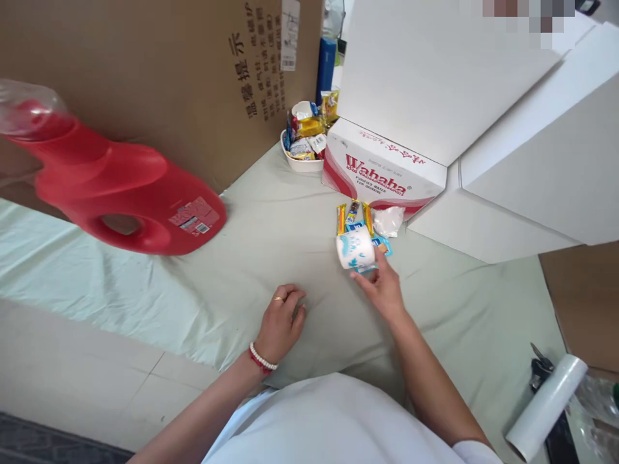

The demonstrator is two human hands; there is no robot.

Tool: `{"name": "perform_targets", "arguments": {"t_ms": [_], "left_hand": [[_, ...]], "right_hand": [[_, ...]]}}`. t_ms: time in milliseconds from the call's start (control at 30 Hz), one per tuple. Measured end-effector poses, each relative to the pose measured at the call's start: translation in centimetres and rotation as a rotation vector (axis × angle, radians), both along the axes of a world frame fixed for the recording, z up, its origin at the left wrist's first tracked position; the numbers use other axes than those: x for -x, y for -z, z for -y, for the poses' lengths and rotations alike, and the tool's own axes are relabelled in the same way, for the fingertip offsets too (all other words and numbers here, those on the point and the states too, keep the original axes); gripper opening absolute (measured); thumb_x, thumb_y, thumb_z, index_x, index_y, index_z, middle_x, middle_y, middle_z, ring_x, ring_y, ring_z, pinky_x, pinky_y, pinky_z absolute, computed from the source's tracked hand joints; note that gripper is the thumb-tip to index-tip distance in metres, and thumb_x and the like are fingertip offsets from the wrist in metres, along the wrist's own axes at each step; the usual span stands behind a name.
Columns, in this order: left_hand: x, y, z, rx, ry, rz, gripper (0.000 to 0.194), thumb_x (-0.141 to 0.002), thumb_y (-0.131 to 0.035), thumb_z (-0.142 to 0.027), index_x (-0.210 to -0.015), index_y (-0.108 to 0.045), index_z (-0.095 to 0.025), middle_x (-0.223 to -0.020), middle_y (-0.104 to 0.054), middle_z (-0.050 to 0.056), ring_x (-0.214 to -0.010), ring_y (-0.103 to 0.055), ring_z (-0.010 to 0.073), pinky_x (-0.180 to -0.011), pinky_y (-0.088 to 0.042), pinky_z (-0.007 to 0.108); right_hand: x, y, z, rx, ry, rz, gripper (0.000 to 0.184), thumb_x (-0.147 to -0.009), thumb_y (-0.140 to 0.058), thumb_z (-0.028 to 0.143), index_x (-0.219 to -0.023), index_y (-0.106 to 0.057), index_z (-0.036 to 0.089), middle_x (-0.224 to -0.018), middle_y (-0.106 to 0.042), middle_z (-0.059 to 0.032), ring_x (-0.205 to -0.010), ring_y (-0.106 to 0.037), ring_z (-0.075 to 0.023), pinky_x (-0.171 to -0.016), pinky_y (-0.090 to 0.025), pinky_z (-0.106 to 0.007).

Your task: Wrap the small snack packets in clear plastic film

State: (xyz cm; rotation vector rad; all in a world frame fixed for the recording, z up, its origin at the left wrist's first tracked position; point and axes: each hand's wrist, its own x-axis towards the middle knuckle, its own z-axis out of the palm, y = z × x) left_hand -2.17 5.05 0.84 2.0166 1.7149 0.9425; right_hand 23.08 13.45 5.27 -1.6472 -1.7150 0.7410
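White cup (356, 247), printed blue, was on its side in right hand (385, 285), grip grasping one end, over snack packets (341, 220). Left hand (282, 319) was on pale green cloth (232, 270), grip released, fingers loosely curled. Wahaha box (382, 169) stood just behind packets; crumpled white bag (388, 222) lay beside them. Red jug (130, 187) was well apart, leftward.

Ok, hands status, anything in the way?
Left hand empty, loosely curled. Right hand holding blue-patterned white object. Small wrapped packets crowd it; Wahaha box just beyond.
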Motion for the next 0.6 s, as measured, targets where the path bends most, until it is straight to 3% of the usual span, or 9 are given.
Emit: {"name": "perform_targets", "arguments": {"t_ms": [100, 167, 267, 400, 467, 500, 600], "left_hand": [[0.2, -0.6, -0.3, -0.021, 0.044, -0.014, 0.019, -0.093, -0.052, -0.019, -0.108, -0.062, -0.023, -0.111, -0.061, 0.010, -0.100, -0.066, 0.0237, -0.087, -0.060, 0.041], [0.7, -1.0, -0.6, -0.062, 0.052, -0.020, 0.019, -0.093, -0.054, -0.021, -0.109, -0.063, -0.024, -0.112, -0.061, 0.010, -0.102, -0.065, 0.0247, -0.088, -0.060, 0.043], [2.3, -1.0, -0.8, -0.083, 0.013, -0.014, 0.018, -0.091, -0.056, -0.025, -0.107, -0.065, -0.027, -0.110, -0.062, 0.009, -0.102, -0.065, 0.0267, -0.088, -0.059, 0.047], [4.2, -0.6, -0.3, -0.006, -0.091, 0.024, 0.024, -0.087, -0.054, -0.039, -0.106, -0.068, -0.046, -0.106, -0.062, 0.000, -0.098, -0.065, 0.0297, -0.084, -0.059, 0.057], [4.5, -0.7, -0.1, 0.019, -0.141, 0.050, 0.030, -0.086, -0.052, -0.045, -0.108, -0.065, -0.060, -0.104, -0.061, -0.005, -0.097, -0.064, 0.0308, -0.084, -0.058, 0.062], [4.4, -0.9, 0.0, 0.024, -0.159, 0.056, 0.033, -0.085, -0.051, -0.047, -0.109, -0.063, -0.066, -0.103, -0.061, -0.006, -0.096, -0.064, 0.0312, -0.084, -0.058, 0.063], [4.1, -1.8, 0.4, 0.013, -0.192, 0.045, 0.040, -0.084, -0.051, -0.048, -0.115, -0.059, -0.072, -0.102, -0.061, -0.005, -0.095, -0.063, 0.0317, -0.079, -0.058, 0.063]], "right_hand": [[1.5, 0.6, 2.6, -0.062, -0.042, 0.016, 0.031, -0.096, -0.053, 0.041, -0.112, -0.069, 0.021, -0.088, -0.070, -0.0047, -0.071, -0.062, -0.0180, -0.072, -0.053, -0.032], [-0.5, 0.3, 4.3, -0.152, -0.014, 0.040, 0.028, -0.099, -0.047, 0.037, -0.104, -0.070, 0.022, -0.099, -0.071, -0.0081, -0.085, -0.066, -0.0199, -0.077, -0.054, -0.033], [-7.8, -0.4, 7.8, -0.240, 0.219, 0.164, 0.026, -0.098, -0.050, 0.039, -0.106, -0.069, 0.022, -0.104, -0.071, -0.0101, -0.092, -0.067, -0.0219, -0.076, -0.054, -0.033], [-21.7, -1.3, 10.9, -0.202, 0.763, 0.539, 0.036, -0.089, -0.053, 0.045, -0.102, -0.070, 0.016, -0.087, -0.068, -0.0112, -0.074, -0.059, -0.0239, -0.072, -0.049, -0.039], [-28.2, -2.1, 9.7, -0.129, 0.941, 0.700, 0.037, -0.082, -0.053, 0.039, -0.099, -0.072, 0.013, -0.083, -0.067, -0.0135, -0.076, -0.058, -0.0276, -0.075, -0.046, -0.043], [-30.9, -2.6, 8.3, -0.102, 0.962, 0.722, 0.037, -0.080, -0.054, 0.035, -0.100, -0.073, 0.010, -0.084, -0.067, -0.0159, -0.079, -0.059, -0.0298, -0.076, -0.044, -0.045], [-36.6, -5.0, 2.0, 0.001, 1.023, 0.785, 0.040, -0.079, -0.052, 0.026, -0.100, -0.075, 0.001, -0.083, -0.068, -0.0258, -0.081, -0.061, -0.0329, -0.073, -0.038, -0.047]]}}
